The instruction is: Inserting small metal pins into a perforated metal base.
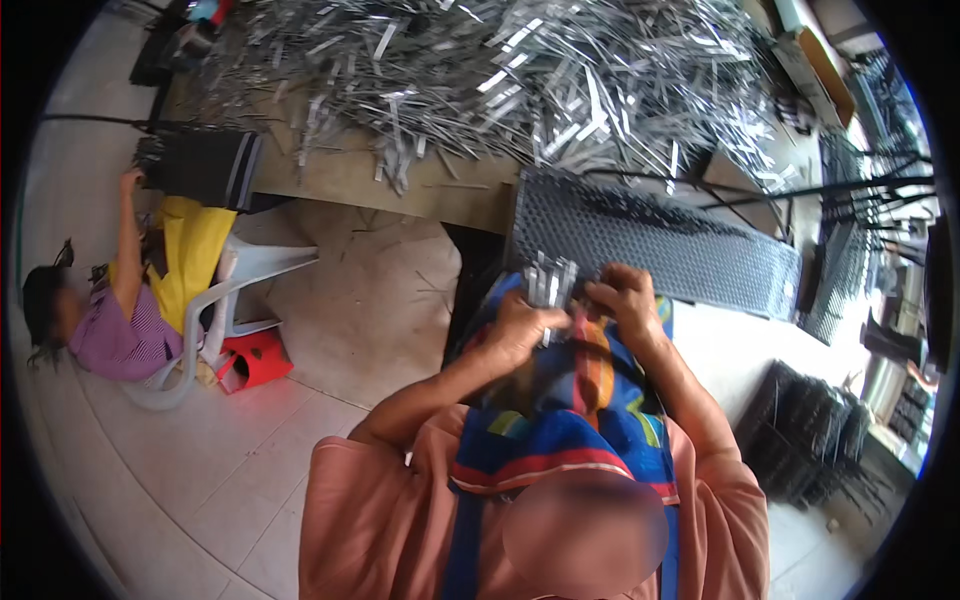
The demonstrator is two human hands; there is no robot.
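Note:
My left hand [520, 328] is closed around a small bundle of silver metal strips [549, 280], whose ends stick up above the fingers. Just to its right, my right hand [628, 298] has its fingers curled together; whatever they may pinch is too small to make out. Both hands are above my lap, over a blue striped cloth [590, 365]. Right in front of them lies a dark grey panel with a dimpled or woven pattern [650, 240], tilted along the table's near edge.
A big heap of loose silver strips [450, 75] covers the table [420, 190]. At the left another person [125, 320] sits on a pale plastic chair [205, 310], holding a dark panel [195, 168]. Dark bundles [805, 430] stand on the floor at right. A red container [255, 362] is beside the chair.

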